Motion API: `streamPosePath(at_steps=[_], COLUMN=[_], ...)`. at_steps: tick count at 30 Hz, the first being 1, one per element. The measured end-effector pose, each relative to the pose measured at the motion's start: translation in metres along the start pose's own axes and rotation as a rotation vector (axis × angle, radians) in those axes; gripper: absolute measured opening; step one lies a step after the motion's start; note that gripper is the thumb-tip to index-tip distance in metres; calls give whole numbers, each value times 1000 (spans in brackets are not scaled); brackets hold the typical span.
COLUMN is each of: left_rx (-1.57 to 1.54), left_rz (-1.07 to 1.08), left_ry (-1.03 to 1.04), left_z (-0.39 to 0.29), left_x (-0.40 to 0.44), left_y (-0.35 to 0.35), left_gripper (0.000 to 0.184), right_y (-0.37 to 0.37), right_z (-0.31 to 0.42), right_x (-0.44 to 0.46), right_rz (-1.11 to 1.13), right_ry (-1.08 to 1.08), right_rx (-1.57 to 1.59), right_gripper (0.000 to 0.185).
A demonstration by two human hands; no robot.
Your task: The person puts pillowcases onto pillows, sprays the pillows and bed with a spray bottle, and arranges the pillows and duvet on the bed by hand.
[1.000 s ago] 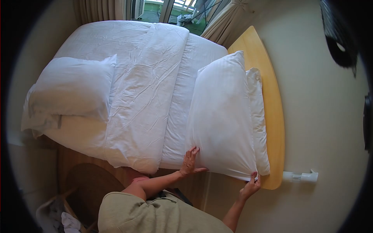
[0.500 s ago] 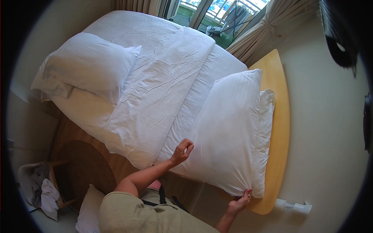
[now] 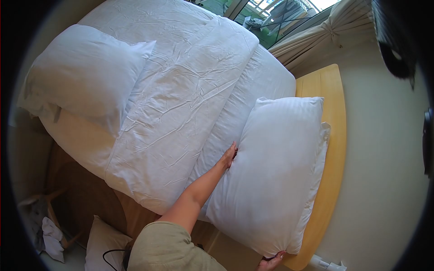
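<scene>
A plump white pillow (image 3: 275, 167) lies at the headboard end of the bed, over another white pillow (image 3: 322, 151) that shows only along its far edge. My left hand (image 3: 230, 155) is at the long side of the upper pillow, with its fingers closed on the cover and partly hidden by it. The fabric dimples there. At the bottom of the frame, my right hand (image 3: 272, 262) pinches the near corner of the same pillow.
A wooden headboard (image 3: 337, 113) borders the bed on the right. Another white pillow (image 3: 86, 67) rests on the folded white duvet (image 3: 172, 104). On the floor side are a pillow (image 3: 104, 241) and a chair with cloths (image 3: 53, 239). A curtain (image 3: 330, 29) hangs by the window.
My left hand has moved from hovering beside the pillow to gripping its side. The pillow's far end has dropped toward the bed. My right hand still holds the near corner.
</scene>
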State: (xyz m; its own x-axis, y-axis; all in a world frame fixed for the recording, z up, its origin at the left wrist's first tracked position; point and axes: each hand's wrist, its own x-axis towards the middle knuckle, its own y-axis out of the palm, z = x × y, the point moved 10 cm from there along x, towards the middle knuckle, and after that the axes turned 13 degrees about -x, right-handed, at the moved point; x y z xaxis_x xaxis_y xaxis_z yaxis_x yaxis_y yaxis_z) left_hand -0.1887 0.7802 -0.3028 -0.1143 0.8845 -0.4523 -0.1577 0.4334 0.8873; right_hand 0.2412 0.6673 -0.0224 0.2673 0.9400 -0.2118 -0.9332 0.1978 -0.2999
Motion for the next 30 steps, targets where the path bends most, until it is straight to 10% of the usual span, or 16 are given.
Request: streamPosePath(at_steps=[8,12,19,23,25,27,30], left_rx=[843,958,780,1482,1614,1393,1725], left_rz=[-89,7,150,389,-383,114,724], left_ry=[88,722,146,625,565,1268,1442], left_z=[-31,-133,-134,-152,-189,-176,-68], left_x=[112,70,172,197,161,92,-10], left_y=[-60,97,135,160,177,283,414], left_gripper=[61,50,63,58,49,40,42], right_y=[15,0,-7,-10,-5,13,8], right_z=[30,28,23,-13,-23,-16,-16], right_x=[-26,-31,-37,-20,2,7,16], right_rz=[-253,-339,-480,-441,-296,-147,-243], right_ry=[-18,-1,59,211,165,93,94], right_rx=[-152,-258,-269,58,176,302,334], right_gripper=[51,51,54,36,44,50,45])
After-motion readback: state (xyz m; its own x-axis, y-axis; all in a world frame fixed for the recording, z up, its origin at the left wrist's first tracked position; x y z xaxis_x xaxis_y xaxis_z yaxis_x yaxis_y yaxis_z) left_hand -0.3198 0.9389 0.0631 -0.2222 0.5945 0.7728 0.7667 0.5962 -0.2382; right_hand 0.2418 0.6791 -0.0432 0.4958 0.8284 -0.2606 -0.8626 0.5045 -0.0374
